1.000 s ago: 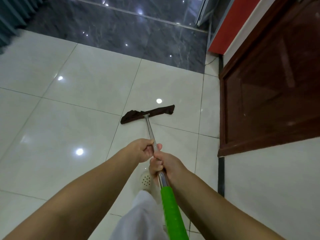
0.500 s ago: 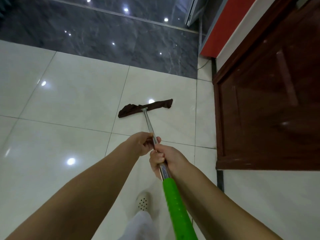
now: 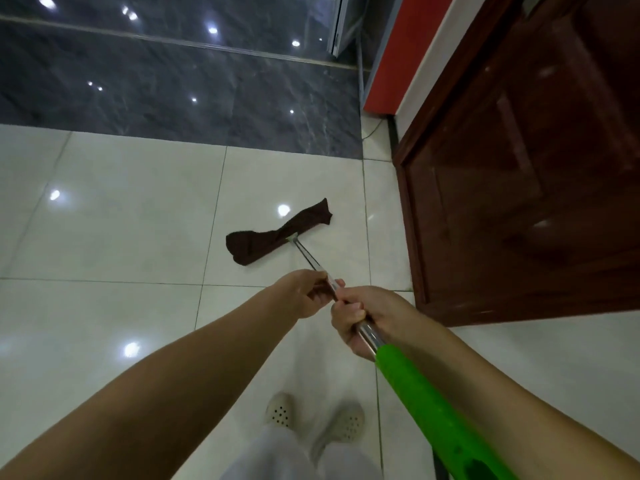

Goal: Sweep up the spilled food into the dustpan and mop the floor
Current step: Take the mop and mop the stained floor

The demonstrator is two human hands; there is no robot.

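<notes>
Pale tiled floor, mop near wooden door.

Head view: I see both hands gripping mop pole. Left hand curled round bare metal section, farther down pole. Right hand wrapped round metal just above green grip, touching left hand. Brown mop cloth lies flat on white floor tile, bunched at left end. Dark wooden door at right. Grey marble strip beyond. Two perforated pale shoes below.
</notes>
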